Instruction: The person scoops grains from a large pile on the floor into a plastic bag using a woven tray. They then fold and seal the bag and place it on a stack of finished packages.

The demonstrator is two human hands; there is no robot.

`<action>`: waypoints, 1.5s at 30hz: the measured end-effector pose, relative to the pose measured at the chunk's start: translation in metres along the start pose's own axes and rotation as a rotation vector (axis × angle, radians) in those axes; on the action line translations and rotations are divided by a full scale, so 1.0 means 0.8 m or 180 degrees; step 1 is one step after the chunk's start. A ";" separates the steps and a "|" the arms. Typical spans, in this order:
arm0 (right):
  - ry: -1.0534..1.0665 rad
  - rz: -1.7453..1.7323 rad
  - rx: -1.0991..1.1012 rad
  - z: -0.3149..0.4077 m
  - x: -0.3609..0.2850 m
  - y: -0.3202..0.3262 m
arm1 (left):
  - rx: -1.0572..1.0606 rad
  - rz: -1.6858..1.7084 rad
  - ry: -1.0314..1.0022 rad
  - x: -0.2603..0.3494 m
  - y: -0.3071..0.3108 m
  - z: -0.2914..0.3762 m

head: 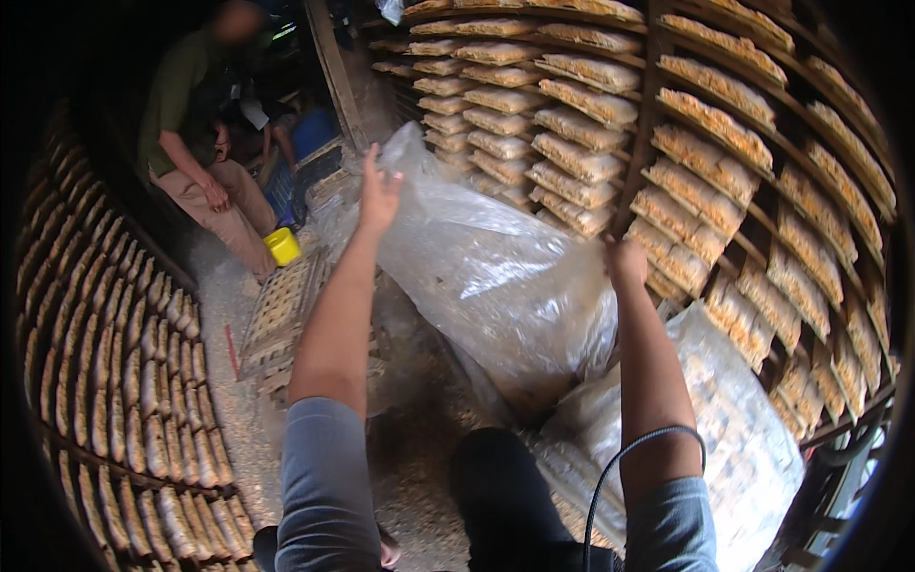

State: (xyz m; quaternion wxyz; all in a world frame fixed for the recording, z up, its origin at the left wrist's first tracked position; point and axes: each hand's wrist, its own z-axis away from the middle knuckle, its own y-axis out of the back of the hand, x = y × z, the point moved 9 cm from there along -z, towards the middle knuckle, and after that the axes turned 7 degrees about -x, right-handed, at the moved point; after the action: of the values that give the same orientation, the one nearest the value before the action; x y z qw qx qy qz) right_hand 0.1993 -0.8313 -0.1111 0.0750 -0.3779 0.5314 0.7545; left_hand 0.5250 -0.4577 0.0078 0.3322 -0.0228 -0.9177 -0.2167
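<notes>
A large sheet of clear plastic spreads before me, lifted and slanting between my two arms. My right hand is closed on its upper right edge, seen from the back. At the sheet's far left part my left hand is raised with fingers apart, against or just above the plastic; no grip shows. Under and left of my left arm lie woven bamboo trays. More plastic sheeting covers a pale, dark-spotted mass at the lower right.
Racks of crusted, whitish-orange slabs rise on the right; similar slabs line the left. Another person stands at the upper left, near a yellow plastic container and a blue crate. A black cable loops by my right arm.
</notes>
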 end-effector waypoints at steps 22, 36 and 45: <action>-0.1000 0.0288 0.0256 -0.028 0.177 -0.028 | -0.0590 -0.1647 0.2462 -0.076 -0.206 0.290; -0.0656 0.0720 0.0672 0.010 0.111 0.028 | -0.2524 -0.1630 0.0785 0.079 -0.287 0.391; 0.0573 -0.0085 0.0657 0.080 -0.004 0.133 | -0.1322 0.1332 0.1765 0.156 -0.170 0.426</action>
State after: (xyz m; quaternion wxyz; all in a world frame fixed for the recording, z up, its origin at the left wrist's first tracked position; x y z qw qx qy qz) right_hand 0.1157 -0.8208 -0.0202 0.0755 -0.4413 0.6056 0.6578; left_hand 0.1979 -0.4523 -0.2005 0.5925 -0.2164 -0.7055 -0.3231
